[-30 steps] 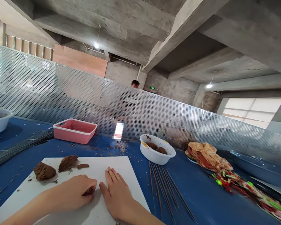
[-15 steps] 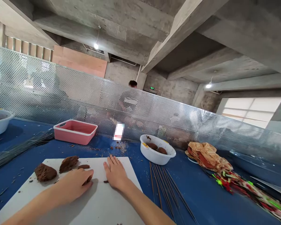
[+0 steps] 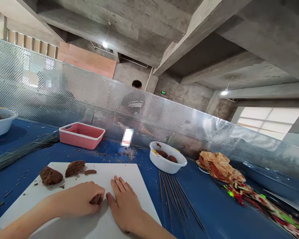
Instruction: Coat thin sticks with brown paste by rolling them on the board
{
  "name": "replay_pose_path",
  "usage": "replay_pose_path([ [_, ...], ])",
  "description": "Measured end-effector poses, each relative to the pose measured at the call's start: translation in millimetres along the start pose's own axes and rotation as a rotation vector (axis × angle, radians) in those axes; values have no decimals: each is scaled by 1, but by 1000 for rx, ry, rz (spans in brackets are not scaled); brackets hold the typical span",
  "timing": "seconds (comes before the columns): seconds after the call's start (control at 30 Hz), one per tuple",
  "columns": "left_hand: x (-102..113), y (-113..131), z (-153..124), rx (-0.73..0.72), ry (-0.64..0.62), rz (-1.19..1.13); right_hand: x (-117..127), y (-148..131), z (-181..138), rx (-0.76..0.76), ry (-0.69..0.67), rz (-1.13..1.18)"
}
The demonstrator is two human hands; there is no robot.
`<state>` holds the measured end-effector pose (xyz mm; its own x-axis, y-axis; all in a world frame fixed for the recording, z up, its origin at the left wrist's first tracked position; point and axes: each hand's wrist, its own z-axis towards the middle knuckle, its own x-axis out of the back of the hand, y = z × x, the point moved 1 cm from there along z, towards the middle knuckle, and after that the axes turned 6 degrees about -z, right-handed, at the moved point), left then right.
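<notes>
My left hand (image 3: 79, 196) rests on a white cutting board (image 3: 72, 169), its fingers curled around a small piece of brown clay-like material (image 3: 95, 199). My right hand (image 3: 124, 205) lies beside it on the board, palm down, fingers spread and holding nothing. Further along the board are two larger brown lumps (image 3: 51, 176) (image 3: 75, 168). A thin brown strip (image 3: 90, 172) lies just right of them. All of these are apart from my hands.
A white bowl of brown balls (image 3: 164, 157) and loose dark sticks (image 3: 176, 196) are right of the board. A pink tray (image 3: 81, 136), a wire bundle (image 3: 20, 154) and another white bowl (image 3: 1, 121) are on the blue table. A person (image 3: 136, 103) stands behind a perforated metal screen (image 3: 164, 122).
My right hand has moved back toward me after reaching further up the board half a second ago. My left hand keeps the small brown piece. The view has tilted slightly.
</notes>
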<state>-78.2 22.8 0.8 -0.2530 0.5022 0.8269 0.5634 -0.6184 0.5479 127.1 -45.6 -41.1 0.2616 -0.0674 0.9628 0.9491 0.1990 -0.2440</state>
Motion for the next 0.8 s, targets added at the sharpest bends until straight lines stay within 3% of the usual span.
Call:
replay_pose_path([
  [0.17,7,1,3,66,126,114,0,12,43,-22,12,-6],
  [0.3,12,-2,4,36,231,130,4,26,84,-42,-23,31],
  [0.4,14,-6,5,9,261,111,5,29,95,-51,-36,47],
  [0.5,15,-4,4,-4,214,82,3,24,84,-28,-7,30],
  [0.67,20,15,-4,-40,-6,-118,2,8,32,76,25,18],
  [0.8,23,24,-6,-63,15,-214,6,0,-8,115,-3,34],
])
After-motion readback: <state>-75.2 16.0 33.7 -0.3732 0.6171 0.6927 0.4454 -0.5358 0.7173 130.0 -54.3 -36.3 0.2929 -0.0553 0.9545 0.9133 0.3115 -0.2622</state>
